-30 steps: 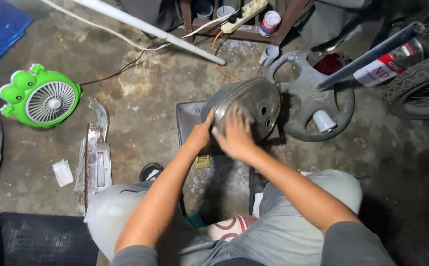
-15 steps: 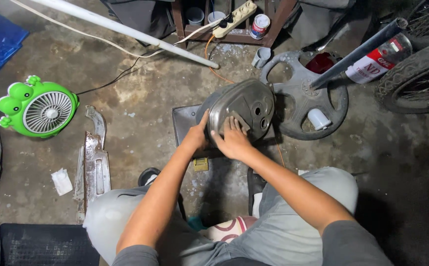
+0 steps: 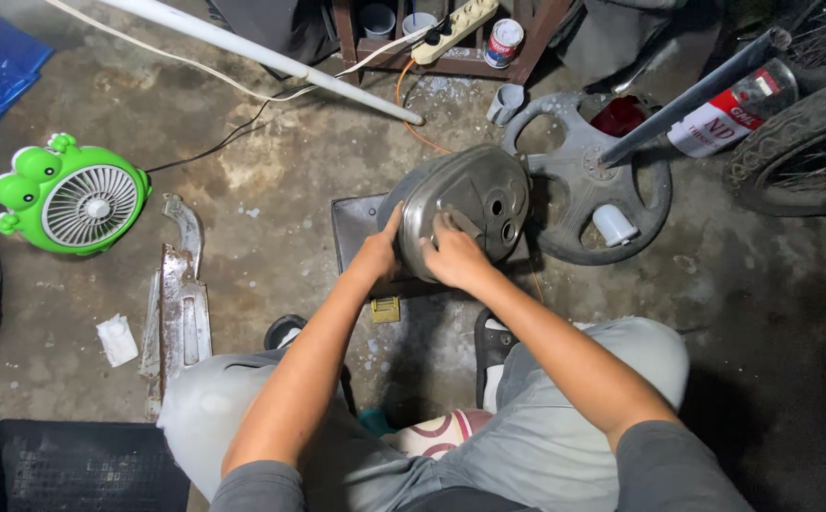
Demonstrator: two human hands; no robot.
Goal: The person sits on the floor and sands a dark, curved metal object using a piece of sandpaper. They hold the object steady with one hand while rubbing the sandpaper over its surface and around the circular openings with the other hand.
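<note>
The left hand (image 3: 378,254) lies against the near-left edge of a rounded grey metal cover (image 3: 460,207), thumb raised along its rim and fingers curled round the side, bracing it. The right hand (image 3: 453,254) rests on the cover's face, fingers bent and pressed against a small flat piece there; whether it pinches that piece or merely pushes on it cannot be told. The cover stands tilted on a dark flat slab (image 3: 356,228) on the floor, just in front of the person's knees, its dull surface scuffed and pierced by a few round holes. Touching its right side lies a grey spoked wheel (image 3: 621,204) with a small white cylinder (image 3: 614,224) in one opening. The concrete floor (image 3: 280,171) is stained and dusty. To the left stand a green frog-shaped fan (image 3: 72,197) and a rusty bent metal bracket (image 3: 178,294); a white pipe (image 3: 271,59) and a power strip (image 3: 455,17) lie beyond, and a tyre (image 3: 801,142) sits at the right.
</note>
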